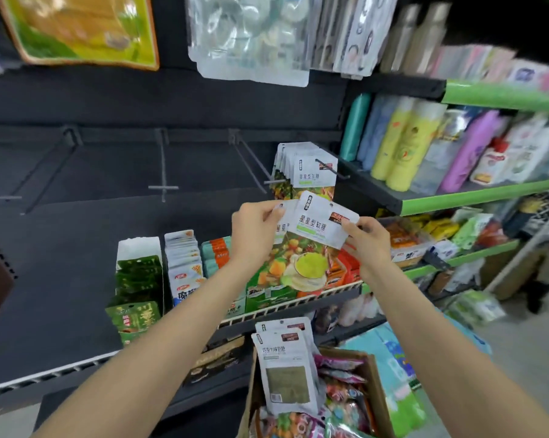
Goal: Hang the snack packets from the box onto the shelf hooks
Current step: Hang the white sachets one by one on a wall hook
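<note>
Pinching a few snack packets [319, 227] between left hand [254, 230] and right hand [369, 238], the person holds them just below the loaded hook [331, 168], probably upright.

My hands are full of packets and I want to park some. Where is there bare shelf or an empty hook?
Bare dark shelf lies left of the green packet box. The hooks left of the loaded hook are empty. Crowded: the shelf under both hands, and the cardboard box.
</note>
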